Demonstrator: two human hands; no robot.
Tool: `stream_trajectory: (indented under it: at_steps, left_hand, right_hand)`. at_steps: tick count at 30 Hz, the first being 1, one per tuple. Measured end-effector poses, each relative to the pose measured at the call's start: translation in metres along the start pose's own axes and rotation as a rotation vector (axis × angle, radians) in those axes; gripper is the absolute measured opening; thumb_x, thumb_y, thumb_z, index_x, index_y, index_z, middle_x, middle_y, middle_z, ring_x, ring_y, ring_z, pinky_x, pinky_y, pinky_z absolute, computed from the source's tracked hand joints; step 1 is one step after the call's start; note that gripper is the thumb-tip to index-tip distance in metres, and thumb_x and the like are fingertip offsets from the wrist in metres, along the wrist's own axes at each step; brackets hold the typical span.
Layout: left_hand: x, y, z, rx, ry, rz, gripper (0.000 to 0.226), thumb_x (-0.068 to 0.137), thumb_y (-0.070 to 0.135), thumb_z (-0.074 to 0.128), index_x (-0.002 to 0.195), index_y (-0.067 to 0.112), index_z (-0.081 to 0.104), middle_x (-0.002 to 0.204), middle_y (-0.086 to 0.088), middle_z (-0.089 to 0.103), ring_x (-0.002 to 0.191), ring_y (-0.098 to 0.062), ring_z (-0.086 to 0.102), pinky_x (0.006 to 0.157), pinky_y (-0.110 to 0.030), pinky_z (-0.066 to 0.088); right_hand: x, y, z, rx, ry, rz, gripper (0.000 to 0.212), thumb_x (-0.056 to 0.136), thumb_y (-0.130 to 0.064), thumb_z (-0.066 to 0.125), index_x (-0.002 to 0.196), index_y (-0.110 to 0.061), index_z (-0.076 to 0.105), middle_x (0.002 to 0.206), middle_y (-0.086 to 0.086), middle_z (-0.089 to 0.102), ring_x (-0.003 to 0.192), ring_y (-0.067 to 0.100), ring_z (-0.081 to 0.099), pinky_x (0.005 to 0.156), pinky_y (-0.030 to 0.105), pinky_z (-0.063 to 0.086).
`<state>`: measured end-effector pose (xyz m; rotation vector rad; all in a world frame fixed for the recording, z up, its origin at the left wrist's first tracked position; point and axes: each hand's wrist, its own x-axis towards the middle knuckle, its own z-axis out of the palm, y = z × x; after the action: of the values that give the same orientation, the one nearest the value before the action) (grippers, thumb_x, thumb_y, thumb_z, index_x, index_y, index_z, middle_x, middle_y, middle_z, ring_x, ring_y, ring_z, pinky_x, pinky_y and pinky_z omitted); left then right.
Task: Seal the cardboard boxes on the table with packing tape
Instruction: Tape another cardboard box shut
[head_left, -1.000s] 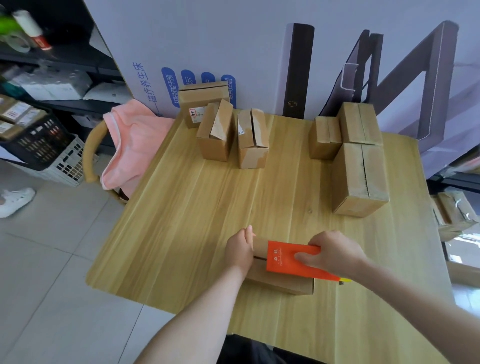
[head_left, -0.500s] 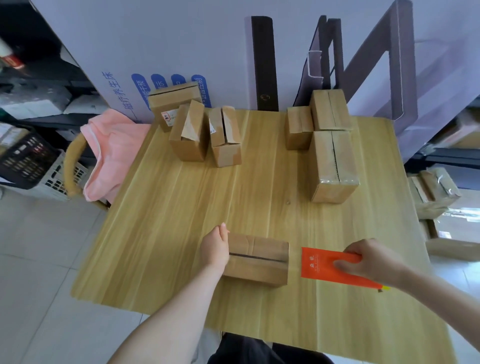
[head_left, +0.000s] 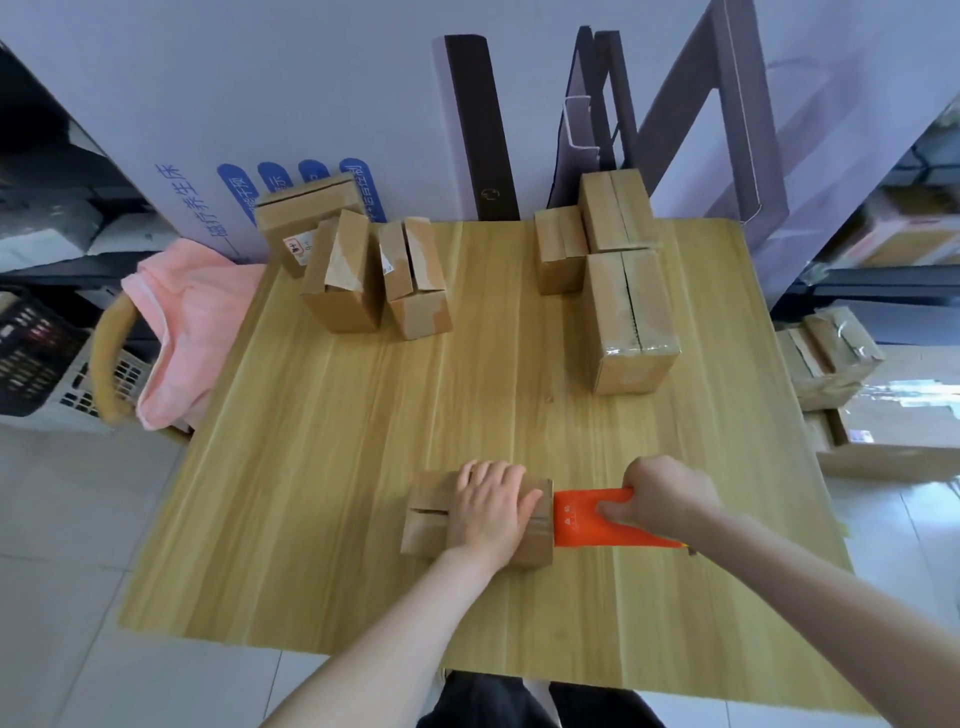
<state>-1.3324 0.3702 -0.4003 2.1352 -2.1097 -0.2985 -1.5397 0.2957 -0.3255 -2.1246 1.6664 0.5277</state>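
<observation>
Your left hand (head_left: 491, 512) lies palm-down on the small cardboard box (head_left: 431, 519), its grip spread, with straight fingers across the top reaching toward the box's right end. The box sits on the tabletop (head_left: 363, 467) close to the near edge, and its top seam shows as a slit left of your hand. Your right hand (head_left: 665, 499) has its grip curled round the orange tape dispenser (head_left: 582, 519), whose left end meets the box's right end, while the far-left boxes (head_left: 343, 280) and the far-right boxes (head_left: 631, 317) stand in groups of three, well apart from the one under your hand.
</observation>
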Motion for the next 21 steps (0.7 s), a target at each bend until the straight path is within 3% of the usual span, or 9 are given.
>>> stream_trajectory:
  at_steps: [2,8,14,16,18,21]
  left_hand:
    - [0.003,0.006,0.001,0.036,0.023,0.000,0.044,0.096,0.050,0.024,0.103,0.024,0.059,0.102,0.006,0.062,0.100,-0.019,0.056,0.099,-0.038,0.039]
    - [0.002,0.008,-0.002,0.101,0.039,-0.011,0.042,0.098,0.047,0.022,0.090,0.024,0.056,0.091,0.005,0.059,0.087,-0.021,0.056,0.088,-0.037,0.044]
    - [0.003,0.006,-0.002,0.086,-0.015,-0.020,0.044,0.098,0.048,0.018,0.096,0.024,0.055,0.096,0.005,0.058,0.094,-0.020,0.053,0.094,-0.035,0.039]
    - [0.004,0.004,-0.001,0.057,-0.046,-0.015,0.047,0.098,0.050,0.014,0.098,0.025,0.054,0.099,0.006,0.056,0.097,-0.020,0.051,0.096,-0.035,0.036]
    - [0.006,0.003,0.000,0.031,-0.046,-0.020,0.049,0.096,0.052,0.015,0.099,0.025,0.055,0.100,0.005,0.056,0.099,-0.020,0.050,0.098,-0.035,0.035]
    - [0.007,0.004,0.000,0.019,-0.046,-0.102,0.045,0.095,0.053,0.023,0.096,0.025,0.058,0.098,0.004,0.059,0.098,-0.021,0.052,0.098,-0.036,0.036]
  right_hand:
    - [0.003,-0.006,-0.003,-0.030,-0.013,0.009,0.041,0.074,-0.062,0.054,0.073,-0.021,0.059,0.066,-0.008,0.056,0.054,0.010,0.051,0.042,0.022,0.031]
    - [0.014,-0.031,-0.018,-0.074,-0.048,0.073,0.032,0.077,-0.051,0.057,0.067,-0.023,0.046,0.063,-0.008,0.052,0.053,0.011,0.047,0.045,0.024,0.031]
    - [0.026,-0.050,-0.019,-0.076,-0.100,0.140,0.029,0.080,-0.048,0.060,0.069,-0.023,0.051,0.066,-0.006,0.053,0.060,0.013,0.052,0.049,0.024,0.034]
    - [0.023,-0.065,0.008,-0.074,-0.104,0.125,0.017,0.086,-0.038,0.058,0.081,-0.023,0.062,0.076,-0.006,0.060,0.074,0.016,0.061,0.057,0.023,0.038]
    - [0.015,-0.065,0.031,-0.064,-0.089,0.131,0.020,0.088,-0.039,0.055,0.093,-0.023,0.066,0.089,-0.005,0.067,0.088,0.018,0.066,0.063,0.024,0.040]
    - [0.001,-0.029,0.037,0.148,-0.033,0.280,0.038,0.083,-0.056,0.052,0.075,-0.019,0.058,0.069,-0.007,0.060,0.068,0.017,0.063,0.052,0.023,0.040]
